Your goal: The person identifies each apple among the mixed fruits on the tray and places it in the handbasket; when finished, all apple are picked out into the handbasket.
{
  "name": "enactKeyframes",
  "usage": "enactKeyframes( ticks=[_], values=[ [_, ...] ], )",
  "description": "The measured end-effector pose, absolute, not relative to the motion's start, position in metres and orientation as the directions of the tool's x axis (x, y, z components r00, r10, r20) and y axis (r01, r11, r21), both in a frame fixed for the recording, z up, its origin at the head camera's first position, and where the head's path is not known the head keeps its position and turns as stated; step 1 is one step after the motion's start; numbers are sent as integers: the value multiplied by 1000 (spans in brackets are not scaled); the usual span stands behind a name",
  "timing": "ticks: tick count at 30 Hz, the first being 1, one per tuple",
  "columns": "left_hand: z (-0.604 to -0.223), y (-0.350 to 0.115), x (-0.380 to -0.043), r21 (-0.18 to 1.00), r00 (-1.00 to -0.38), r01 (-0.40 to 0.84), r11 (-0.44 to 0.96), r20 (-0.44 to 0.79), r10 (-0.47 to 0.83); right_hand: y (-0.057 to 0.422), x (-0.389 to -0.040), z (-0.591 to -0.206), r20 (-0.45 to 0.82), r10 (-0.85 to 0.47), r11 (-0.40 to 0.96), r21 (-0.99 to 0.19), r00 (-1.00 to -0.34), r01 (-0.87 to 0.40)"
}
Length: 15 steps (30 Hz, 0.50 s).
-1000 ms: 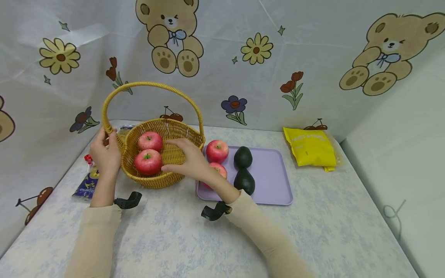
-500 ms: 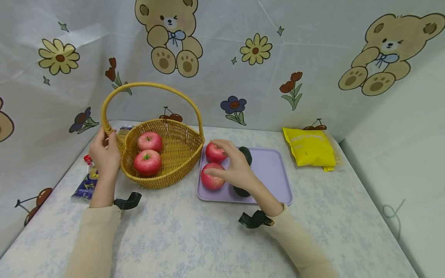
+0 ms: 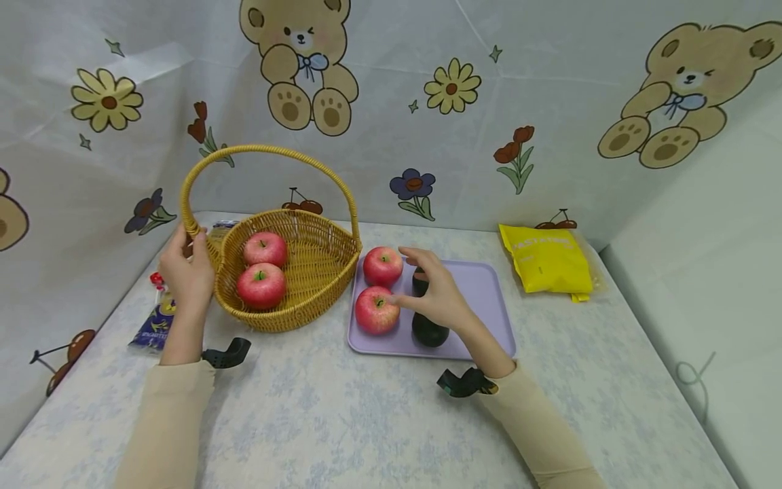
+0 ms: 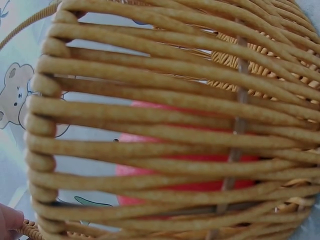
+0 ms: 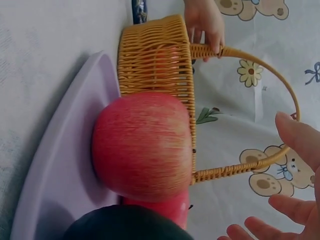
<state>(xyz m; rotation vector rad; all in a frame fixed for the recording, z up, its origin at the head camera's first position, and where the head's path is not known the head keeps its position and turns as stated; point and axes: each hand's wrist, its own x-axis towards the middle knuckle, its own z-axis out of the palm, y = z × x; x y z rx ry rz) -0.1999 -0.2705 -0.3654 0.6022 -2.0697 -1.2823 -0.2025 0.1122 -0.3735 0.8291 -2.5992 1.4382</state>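
Over the smooth lilac tray [image 3: 482, 292], right hand [image 3: 438, 291] — fingers [image 3: 420, 256] parted — near a round apple [image 3: 371, 314]; at the basket [image 3: 305, 314], left hand [image 3: 188, 268] gripping its wicker handle [image 3: 269, 148].

Over the basket [image 3: 324, 297], the way from above is crossed by the tall handle [image 3: 269, 147], and its left foot is occupied by the gripping left hand [image 3: 188, 272]. Room is left in the basket's right half; the left half is filled by two apples [image 3: 261, 286]. Between the right hand [image 3: 436, 292] and the basket, a low path is blocked by two more apples [image 3: 377, 310] at the left end of the tray [image 3: 479, 299]. Beneath that hand, space is taken by two dark green fruits [image 3: 430, 331]. Free passage is offered over the tray's bare right part and across the table [image 3: 342, 401] between the forearms. Farther right, the table's back is obstructed by a yellow packet [image 3: 546, 259].
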Motion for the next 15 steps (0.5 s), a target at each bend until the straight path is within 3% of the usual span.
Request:
enactKeyframes(
  ticks=[15],
  values=[
    [-364, -272, -200, 905, -708, -54, 421, 263, -656, 110, -211, -396, 233, -484, 460, -753, -844, -471]
  ],
)
